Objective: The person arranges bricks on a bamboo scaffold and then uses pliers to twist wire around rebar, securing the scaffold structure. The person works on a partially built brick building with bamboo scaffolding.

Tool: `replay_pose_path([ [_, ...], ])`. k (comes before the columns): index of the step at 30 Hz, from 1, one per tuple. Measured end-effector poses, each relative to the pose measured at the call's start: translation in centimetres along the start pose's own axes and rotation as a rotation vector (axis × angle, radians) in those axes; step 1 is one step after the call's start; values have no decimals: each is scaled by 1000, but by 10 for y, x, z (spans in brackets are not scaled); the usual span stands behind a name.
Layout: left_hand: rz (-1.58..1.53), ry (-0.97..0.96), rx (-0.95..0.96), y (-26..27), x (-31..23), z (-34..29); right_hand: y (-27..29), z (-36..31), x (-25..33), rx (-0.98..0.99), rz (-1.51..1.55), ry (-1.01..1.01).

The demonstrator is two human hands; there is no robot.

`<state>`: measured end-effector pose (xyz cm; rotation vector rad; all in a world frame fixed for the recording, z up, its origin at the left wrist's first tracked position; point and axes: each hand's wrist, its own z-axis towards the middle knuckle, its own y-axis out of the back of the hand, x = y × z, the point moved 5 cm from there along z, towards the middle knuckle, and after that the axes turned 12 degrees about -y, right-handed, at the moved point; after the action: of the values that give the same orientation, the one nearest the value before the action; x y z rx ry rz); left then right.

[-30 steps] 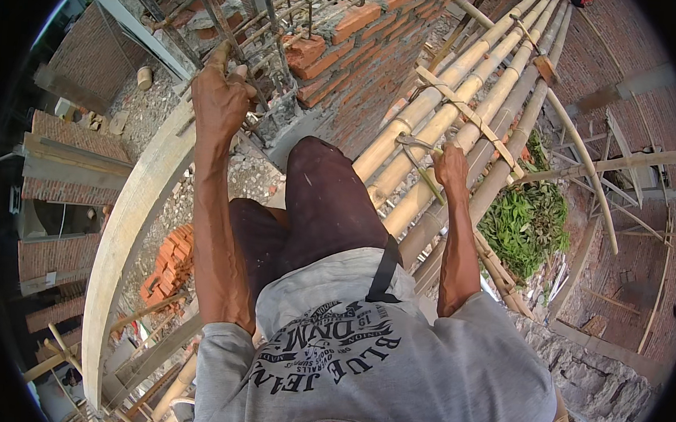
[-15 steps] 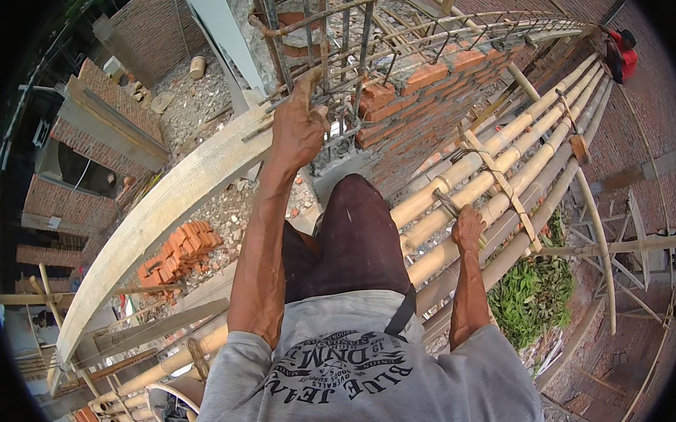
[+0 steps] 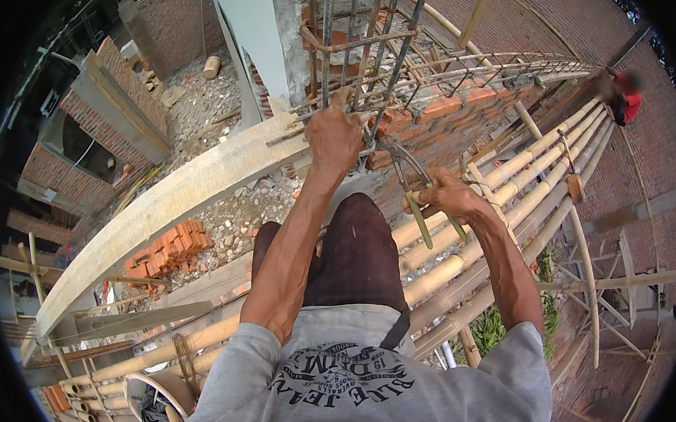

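Note:
My right hand [image 3: 446, 196] holds a pair of pincers [image 3: 425, 236] with olive-green handles, which stand spread apart. Their metal jaws reach to the rebar at the end of the brick wall [image 3: 436, 120]. My left hand [image 3: 333, 139] is closed at the foot of the upright rebar cage [image 3: 326, 52], its fingers around a steel bar and partly hidden behind the knuckles. A rusty stirrup [image 3: 356, 48] rings the upright bars above it. Just left of that hand, the end of a pale curved beam [image 3: 193, 179] meets the cage.
Bamboo poles [image 3: 526, 172] form a scaffold under and right of me, with a hammer [image 3: 575, 188] hanging on it. Another person in red [image 3: 629, 101] is at its far end. Stacked bricks [image 3: 169, 251] lie below on rubble; a bucket [image 3: 160, 401] stands lower left.
My right hand has lifted the pincers off the bamboo and brought them to the rebar beside my left hand. The view has shifted, and the left hand stays at the cage.

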<state>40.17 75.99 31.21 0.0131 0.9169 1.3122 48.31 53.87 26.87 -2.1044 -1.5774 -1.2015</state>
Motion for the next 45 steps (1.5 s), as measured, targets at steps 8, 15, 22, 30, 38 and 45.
replay_pose_path([
  [8, -118, -179, 133, 9, 3, 4, 3, -5, 67, 45, -119, -136],
  [15, -51, -301, 195, 13, 5, 10, -8, -16, 94, 136, 28, -273],
  [22, 59, -127, 163, 4, 3, 4, -8, -12, 101, 7, -133, -345],
  [30, -125, -69, 136, 1, 11, 3, -5, -14, 121, 41, -236, -345],
  [38, -86, -197, 80, 4, 12, 3, 4, -30, 148, -58, -460, -351],
  [45, -87, -237, 24, 7, 10, 3, 12, -23, 162, -58, -690, -344],
])
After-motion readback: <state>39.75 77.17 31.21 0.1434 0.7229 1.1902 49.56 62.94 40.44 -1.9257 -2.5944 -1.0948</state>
